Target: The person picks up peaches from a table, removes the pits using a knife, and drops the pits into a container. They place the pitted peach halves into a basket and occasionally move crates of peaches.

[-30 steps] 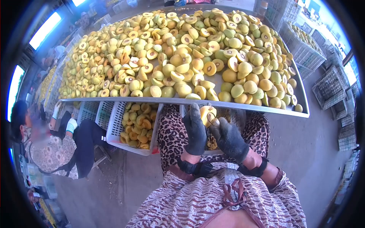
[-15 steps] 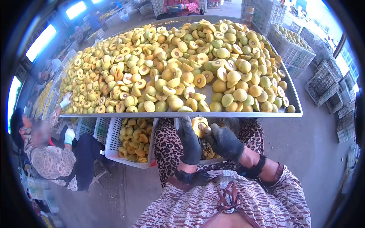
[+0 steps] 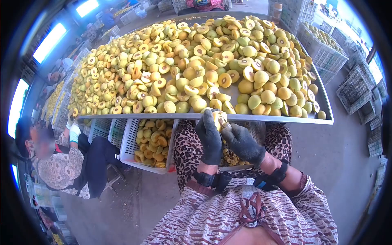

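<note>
My left hand [image 3: 210, 139], in a dark glove, is closed round a yellow peach half [image 3: 220, 118] just below the tray's front edge. The cut face of the fruit is turned toward my right. My right hand [image 3: 245, 145], also gloved, is closed with its thumb and fingertips against that peach half. What it grips, if anything, is hidden by the fingers. In front, a metal tray [image 3: 196, 116] carries a large heap of peach halves [image 3: 183, 73], many showing brown pits or pit hollows.
Below the tray at left stands a white crate [image 3: 130, 151] of peach halves. Pit scraps [image 3: 234, 159] lie in a container between my knees. A co-worker [image 3: 61, 167] sits at left. Stacked crates [image 3: 322, 51] stand at right; another person [image 3: 202, 5] is beyond the tray.
The view has shifted, so the tray and heap sit slightly to the right. My hands stay together at the peach half. The co-worker's gloved hands have come together near the tray's left corner.
</note>
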Tool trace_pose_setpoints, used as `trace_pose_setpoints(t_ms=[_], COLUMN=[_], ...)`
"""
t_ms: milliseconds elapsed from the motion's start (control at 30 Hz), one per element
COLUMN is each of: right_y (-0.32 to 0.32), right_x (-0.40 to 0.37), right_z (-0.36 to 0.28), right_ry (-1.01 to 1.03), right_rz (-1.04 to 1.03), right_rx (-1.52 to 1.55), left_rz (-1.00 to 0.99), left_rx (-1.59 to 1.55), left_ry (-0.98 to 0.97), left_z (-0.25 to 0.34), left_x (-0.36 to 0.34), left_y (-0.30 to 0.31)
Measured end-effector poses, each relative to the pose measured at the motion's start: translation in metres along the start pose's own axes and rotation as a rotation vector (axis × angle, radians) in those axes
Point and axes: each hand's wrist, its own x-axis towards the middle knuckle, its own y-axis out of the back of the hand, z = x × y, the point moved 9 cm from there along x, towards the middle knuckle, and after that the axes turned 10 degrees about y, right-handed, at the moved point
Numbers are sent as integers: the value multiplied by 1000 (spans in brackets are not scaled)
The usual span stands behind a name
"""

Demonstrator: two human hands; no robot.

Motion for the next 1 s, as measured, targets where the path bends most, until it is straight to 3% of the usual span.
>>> trace_pose_setpoints(t_ms=[133,200,333,400,467,533,633,700,767,833,933,1000], right_y=[5,1,9,13,7,8,5,-13,-11,-8,10,27], right_x=[2,-1,-5,-15,-15,-17,-22,-26,-26,-24,-22,-18], right_z=[1,-3,-9,-14,-3,-11,3,18,16,8,4,14], right_ry=[-35,11,49,146,50,196,82,-145,-122,-115,-206,-82], right_rz=[-78,-68,-51,14,67,106,70,-44,-32,55,-9,54], right_rx=[-234,115,41,139,338,205,357,621,622,862,822,638], left_rz=[2,-40,-259,-228,-188,-91,-170,-238,-256,-277,-376,-358], left_rx=[77,87,89,119,170,-170,-213,-50,-68,-85,-190,-288], left_ry=[-60,-65,53,30,-25,100,147,75,53,46,172,247], left_z=[10,15,16,21,27,11,5,17,28,32,19,7], left_x=[0,-2,1,1,2,3,3,3,0,-4,0,-2], left_y=[-3,-8,-23,-21,-28,-25,-33,-41,-54,-61,-82,-90])
